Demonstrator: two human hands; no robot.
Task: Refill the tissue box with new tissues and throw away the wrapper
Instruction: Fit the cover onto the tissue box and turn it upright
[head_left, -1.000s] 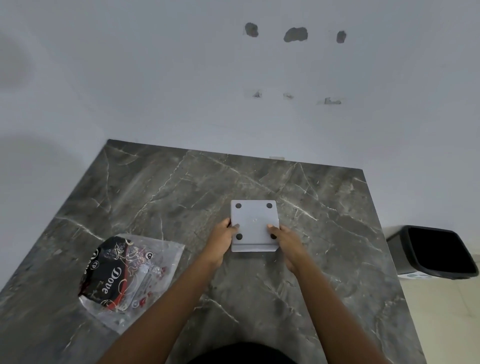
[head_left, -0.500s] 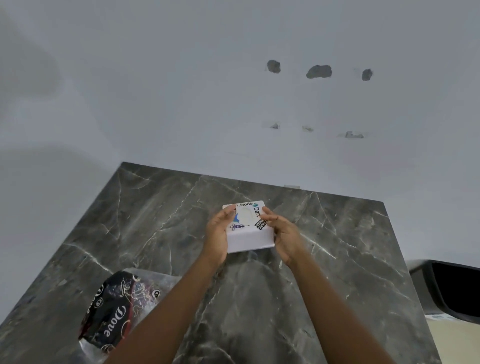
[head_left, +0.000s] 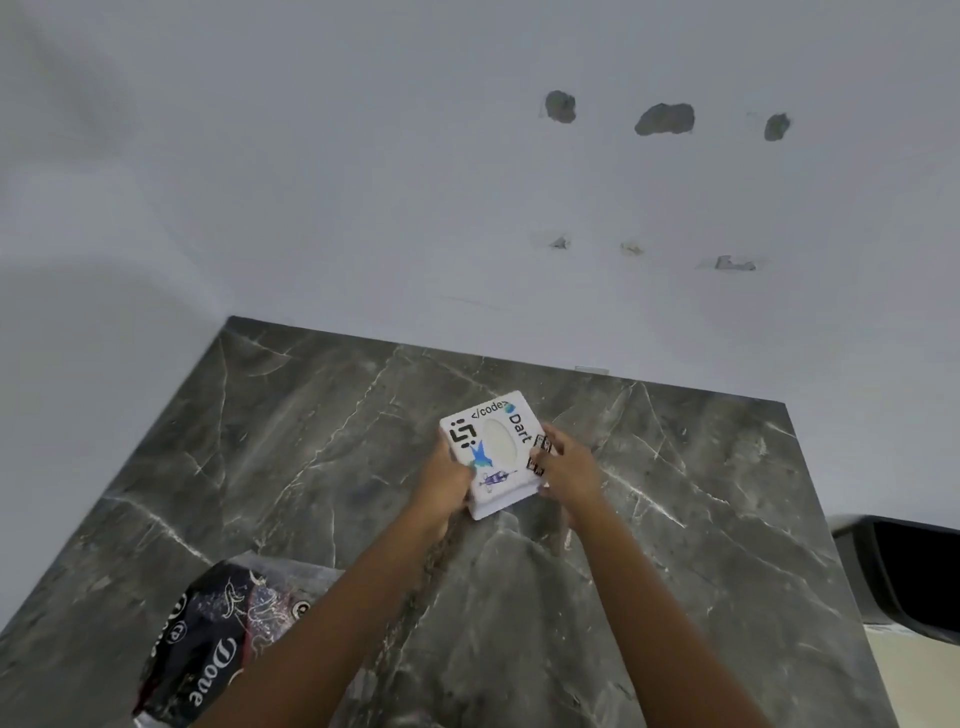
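A white square tissue box (head_left: 493, 449) covered in stickers sits top side up on the dark marble table (head_left: 311, 415), its oval opening facing me. My left hand (head_left: 447, 486) grips its left side and my right hand (head_left: 566, 467) grips its right side. The black and clear Dove wrapper (head_left: 208, 639) lies crumpled at the near left of the table, partly hidden by my left forearm.
A black waste bin (head_left: 904, 577) stands on the floor beyond the table's right edge. A white wall with several chipped spots rises behind the table. The table's far edge meets that wall.
The box was underside up a second ago; both hands have turned it over so its stickered top faces up, and rotated it slightly. The view has tilted upward.
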